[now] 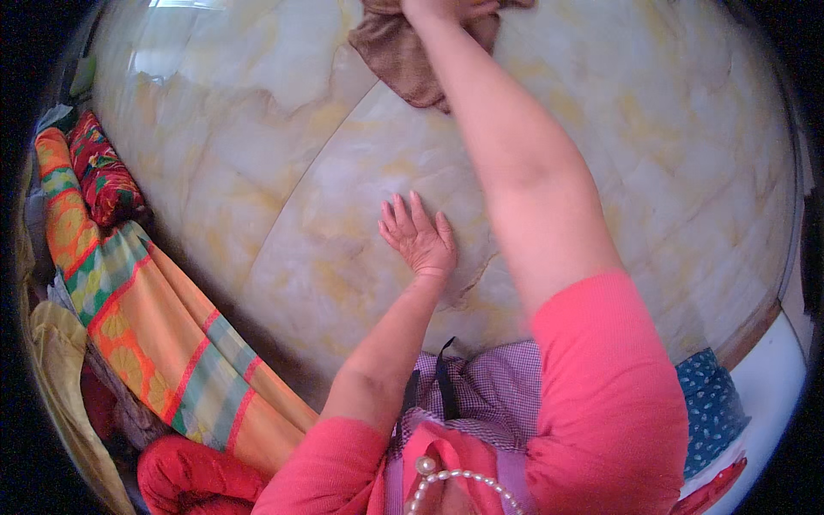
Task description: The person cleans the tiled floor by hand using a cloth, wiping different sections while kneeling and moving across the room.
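My left hand [421, 238] lies palm down on a marble-patterned tabletop [360, 193], its fingers spread and nothing in it. At the top edge of the view, my right hand [438, 8] is on a bunched brown cloth [396, 55], with the arm stretched far forward. The picture's edge cuts off part of that hand and of the cloth. Cloth folds show on both sides of my wrist, against the tabletop.
Along the left side lie an orange striped cloth [174, 328], a red patterned cushion [103, 170] and a yellowish cloth [58, 341]. Red fabric [193, 470] bulges at the lower left. To the right are a blue patterned cloth [711, 412] and a white surface [772, 360].
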`<state>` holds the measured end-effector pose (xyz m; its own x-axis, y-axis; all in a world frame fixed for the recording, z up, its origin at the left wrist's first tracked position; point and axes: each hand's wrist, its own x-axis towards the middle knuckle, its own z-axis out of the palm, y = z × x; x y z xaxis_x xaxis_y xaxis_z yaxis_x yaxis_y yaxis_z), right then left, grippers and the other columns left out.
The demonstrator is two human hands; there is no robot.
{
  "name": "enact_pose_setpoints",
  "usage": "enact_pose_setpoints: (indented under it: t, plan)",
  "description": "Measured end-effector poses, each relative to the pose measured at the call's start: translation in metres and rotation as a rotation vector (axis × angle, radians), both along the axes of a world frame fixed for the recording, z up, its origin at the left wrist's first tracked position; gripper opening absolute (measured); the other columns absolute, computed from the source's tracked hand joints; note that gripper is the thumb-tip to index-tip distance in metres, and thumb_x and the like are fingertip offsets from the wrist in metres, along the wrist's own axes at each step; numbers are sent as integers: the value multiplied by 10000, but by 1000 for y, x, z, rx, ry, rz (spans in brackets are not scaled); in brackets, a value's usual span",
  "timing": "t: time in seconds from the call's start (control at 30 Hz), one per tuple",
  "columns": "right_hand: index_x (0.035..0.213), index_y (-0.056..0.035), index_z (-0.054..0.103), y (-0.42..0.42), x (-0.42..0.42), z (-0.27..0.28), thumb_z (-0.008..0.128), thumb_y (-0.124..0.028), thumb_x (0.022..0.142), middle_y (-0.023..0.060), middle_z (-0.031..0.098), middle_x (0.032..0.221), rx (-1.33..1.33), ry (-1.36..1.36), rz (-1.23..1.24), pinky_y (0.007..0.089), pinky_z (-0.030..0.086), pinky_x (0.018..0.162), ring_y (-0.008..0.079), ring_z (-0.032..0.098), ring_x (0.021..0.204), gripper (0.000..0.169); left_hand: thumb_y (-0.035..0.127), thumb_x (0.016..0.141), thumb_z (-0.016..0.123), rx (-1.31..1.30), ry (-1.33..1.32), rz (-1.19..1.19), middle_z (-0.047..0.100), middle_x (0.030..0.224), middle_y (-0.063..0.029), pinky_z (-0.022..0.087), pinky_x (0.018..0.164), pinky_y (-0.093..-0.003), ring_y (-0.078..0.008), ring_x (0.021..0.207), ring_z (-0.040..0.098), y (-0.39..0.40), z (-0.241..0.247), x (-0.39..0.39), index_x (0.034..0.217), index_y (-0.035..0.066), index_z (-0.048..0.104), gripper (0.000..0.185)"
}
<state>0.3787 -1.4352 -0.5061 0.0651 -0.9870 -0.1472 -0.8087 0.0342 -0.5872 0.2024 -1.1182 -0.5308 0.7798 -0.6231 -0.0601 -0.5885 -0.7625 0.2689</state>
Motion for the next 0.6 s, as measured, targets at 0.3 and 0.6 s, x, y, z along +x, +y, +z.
enact_pose_setpoints:
  t: [0.3,0.6]
  plan:
    - [1448,-54,129,166,-308,-17,526,-434,866,290,118,1464,-81,325,131,580,81,1072,463,92,1351,801,282,805,556,15,3,28,258,1424,-167,104,1076,-567,-367,1354,162,2,-1,0,1345,88,345,611]
    - [1458,-177,172,131,-402,-43,418,-470,917,251,171,1461,-137,673,-186,569,159,1043,459,176,1324,662,314,788,562,18,-28,-2,243,1435,-146,88,1080,-566,-360,1361,146,5,-9,-4,1365,107,318,659]
